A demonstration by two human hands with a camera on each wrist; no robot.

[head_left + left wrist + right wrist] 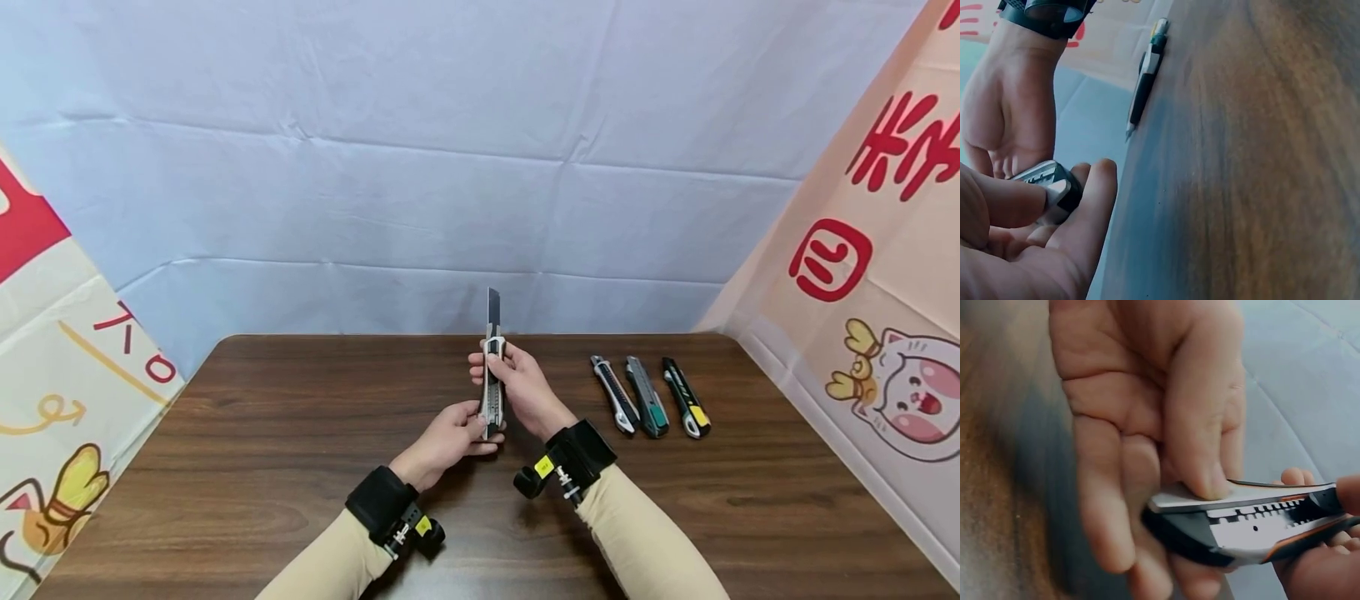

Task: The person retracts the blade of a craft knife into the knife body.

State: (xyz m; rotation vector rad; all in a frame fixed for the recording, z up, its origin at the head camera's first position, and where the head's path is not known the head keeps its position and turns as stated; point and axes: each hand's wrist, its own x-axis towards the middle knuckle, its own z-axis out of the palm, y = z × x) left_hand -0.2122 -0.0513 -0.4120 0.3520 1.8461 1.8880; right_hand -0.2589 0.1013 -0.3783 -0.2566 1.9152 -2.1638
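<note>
A white, grey and black utility knife (492, 404) is held upright over the table in the head view, its long blade (493, 307) out and pointing up. My left hand (447, 435) pinches the knife's lower end between thumb and fingers. Higher on the handle, my right hand (528, 390) grips it, thumb laid on the slider. In the right wrist view, the left hand (1129, 394) presses its thumb on the end of the handle, and part of the right hand (1316, 569) shows at the right edge. The blade is out of sight in both wrist views.
Right of the hands, three more cutter knives lie side by side: one white and black (615, 396), one grey with teal (647, 398), one dark green with yellow (685, 398). The brown wooden table (247, 467) ends at a pale cloth backdrop (337, 208); printed cloths flank it.
</note>
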